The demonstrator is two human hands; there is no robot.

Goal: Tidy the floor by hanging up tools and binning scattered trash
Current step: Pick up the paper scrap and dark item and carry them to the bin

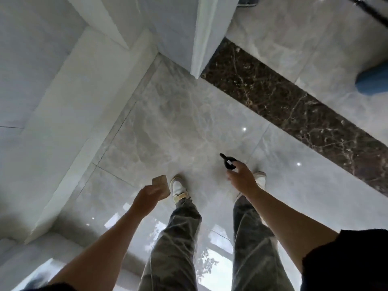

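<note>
Two bare forearms reach forward from black sleeves (346, 259) over a glossy marble floor (178, 127) — each of the hands holds something.

The left hand (148, 195) grips a flat brown scrap (160, 182), seen beside the pale left shoe (178, 187). The right hand (241, 177) pinches a small black tool (228, 161) at its fingertips — too blurred to tell its kind — near the right shoe (260, 178). The hands are well apart. A dark brown veined strip (294, 108) crosses the tiles on the right, meeting a white wall corner (197, 38). Something blue (373, 80) shows at the right edge.
</note>
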